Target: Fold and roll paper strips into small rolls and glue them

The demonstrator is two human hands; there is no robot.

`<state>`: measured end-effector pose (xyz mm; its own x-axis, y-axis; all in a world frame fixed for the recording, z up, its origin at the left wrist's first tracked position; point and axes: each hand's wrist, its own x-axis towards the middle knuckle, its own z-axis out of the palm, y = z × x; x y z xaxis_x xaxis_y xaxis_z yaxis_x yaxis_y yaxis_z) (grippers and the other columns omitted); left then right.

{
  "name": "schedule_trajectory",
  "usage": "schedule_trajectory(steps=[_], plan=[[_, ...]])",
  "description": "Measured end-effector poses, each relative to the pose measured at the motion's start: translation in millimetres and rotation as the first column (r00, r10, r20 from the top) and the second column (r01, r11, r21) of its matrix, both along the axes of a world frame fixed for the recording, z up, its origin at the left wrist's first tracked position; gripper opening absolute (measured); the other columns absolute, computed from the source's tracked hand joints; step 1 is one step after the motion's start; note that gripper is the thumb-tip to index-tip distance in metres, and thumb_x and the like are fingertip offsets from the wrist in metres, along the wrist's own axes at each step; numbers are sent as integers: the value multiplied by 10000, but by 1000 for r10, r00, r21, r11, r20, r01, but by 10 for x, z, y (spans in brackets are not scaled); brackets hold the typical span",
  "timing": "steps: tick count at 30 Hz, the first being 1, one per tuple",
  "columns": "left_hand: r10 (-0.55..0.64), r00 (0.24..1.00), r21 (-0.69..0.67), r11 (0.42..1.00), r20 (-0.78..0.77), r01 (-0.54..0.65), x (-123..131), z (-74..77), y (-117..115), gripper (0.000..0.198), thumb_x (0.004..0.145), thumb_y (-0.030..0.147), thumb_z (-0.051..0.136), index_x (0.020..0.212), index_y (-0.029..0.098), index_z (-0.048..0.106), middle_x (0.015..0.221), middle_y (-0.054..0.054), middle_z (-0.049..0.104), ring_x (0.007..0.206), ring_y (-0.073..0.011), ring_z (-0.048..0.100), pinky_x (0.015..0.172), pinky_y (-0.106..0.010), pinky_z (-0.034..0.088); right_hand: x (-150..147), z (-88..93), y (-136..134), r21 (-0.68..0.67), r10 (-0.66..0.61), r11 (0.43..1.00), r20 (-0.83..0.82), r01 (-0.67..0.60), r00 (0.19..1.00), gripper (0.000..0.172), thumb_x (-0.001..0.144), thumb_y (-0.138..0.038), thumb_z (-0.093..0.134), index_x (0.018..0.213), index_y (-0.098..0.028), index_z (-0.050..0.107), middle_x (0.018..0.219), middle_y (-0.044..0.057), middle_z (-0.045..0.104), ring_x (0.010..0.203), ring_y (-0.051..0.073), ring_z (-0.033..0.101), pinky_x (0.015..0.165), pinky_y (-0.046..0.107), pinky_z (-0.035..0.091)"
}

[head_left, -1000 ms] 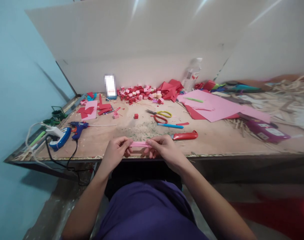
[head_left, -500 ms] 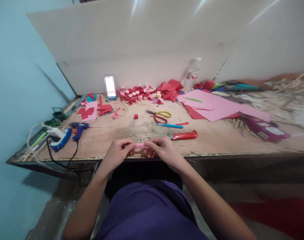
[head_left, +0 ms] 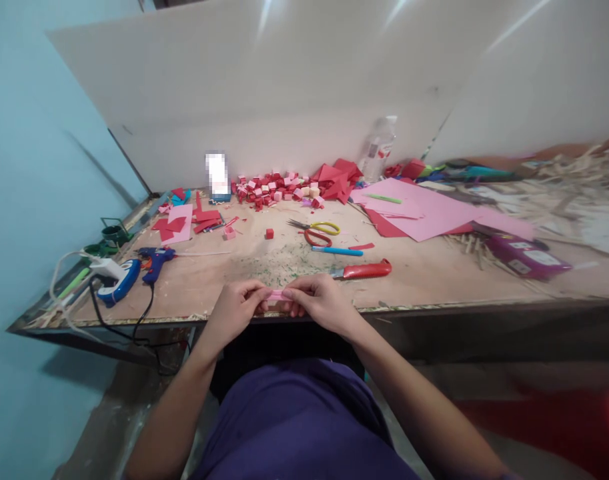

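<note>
Between my two hands, close to the table's front edge, is a narrow pink paper strip (head_left: 277,295). My left hand (head_left: 240,301) pinches its left end between thumb and fingers. At the other end my right hand (head_left: 314,299) grips it in the same way, thumb on top. Just beyond my right hand lies a red-handled knife (head_left: 367,269), its blade pointing left. Behind that are a blue pen-like stick (head_left: 338,251) and scissors (head_left: 318,231) with one yellow and one red handle loop. A small red cube (head_left: 269,234) stands farther in, left of the scissors.
A heap of red and pink paper cubes (head_left: 279,189) lies against the back panel. Pink paper sheets (head_left: 424,213) and a clear bottle (head_left: 378,150) are at right. At left are a blue glue gun (head_left: 157,262), a power strip (head_left: 120,283) and trailing cords.
The view has shifted slightly. My hands keep hold of the paper strip, the right one a little closer to the left, and more of the strip's pink face shows.
</note>
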<state>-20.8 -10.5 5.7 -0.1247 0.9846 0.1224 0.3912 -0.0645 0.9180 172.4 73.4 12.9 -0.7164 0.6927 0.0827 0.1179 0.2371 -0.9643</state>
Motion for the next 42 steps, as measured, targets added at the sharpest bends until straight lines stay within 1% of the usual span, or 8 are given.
schedule_trajectory(steps=[3,7,10,14,22,30,34,42], plan=[[-19,1000,8,1000,-19,19,-29,8,5,272,908,425,667,848,171,744,757,-26,725,659,-159,643,602,-232,482,16,25,14,3,8,1000,3,-8,1000,337,925,-409,653,746,-140,748,674,63,727,567,145,631,574,262,517],[15,994,218,976,-110,9,-25,-34,-16,222,860,322,759,1043,205,716,1029,-48,744,890,-184,698,790,-263,555,25,50,30,-35,-2,999,0,2,1000,333,923,-393,647,748,-127,745,640,51,706,508,124,592,521,243,478],[-28,964,361,924,-264,126,-4,-69,-29,70,914,228,693,976,208,719,1069,-74,734,1023,-209,689,901,-310,547,24,53,38,-74,28,997,10,-28,1000,339,919,-397,647,744,-121,738,641,52,708,496,119,593,507,235,465],[-8,941,452,876,-338,170,12,-86,-36,128,967,180,615,932,208,735,999,-75,749,958,-198,706,866,-315,554,27,46,46,-90,42,995,26,-39,999,343,922,-402,635,741,-126,727,639,51,707,496,121,594,508,237,460],[3,965,421,900,-264,112,15,-84,-67,141,970,255,647,952,220,783,1005,-80,773,947,-208,725,869,-326,563,27,30,-8,77,-10,997,42,6,999,254,937,-321,620,786,-158,744,602,1,621,541,131,565,551,250,444],[12,990,355,934,-137,38,26,-38,-90,180,959,336,669,913,231,807,946,-67,789,903,-208,720,849,-313,563,53,73,-36,163,32,986,62,-41,998,351,982,-430,596,832,-163,767,653,17,644,563,141,570,583,263,455],[69,991,340,940,-118,-25,19,-60,-99,150,938,338,696,898,234,797,906,-47,786,859,-197,714,798,-285,559,75,83,-51,215,35,975,77,-51,996,324,944,-468,669,966,-175,806,765,36,716,655,162,611,634,263,477],[35,990,282,959,-138,6,4,-36,-97,206,953,379,662,926,225,795,942,-62,797,902,-218,729,835,-305,570,87,78,-108,287,1,958,54,-16,999,377,966,-505,631,940,-182,823,740,42,732,610,154,595,631,264,474]])
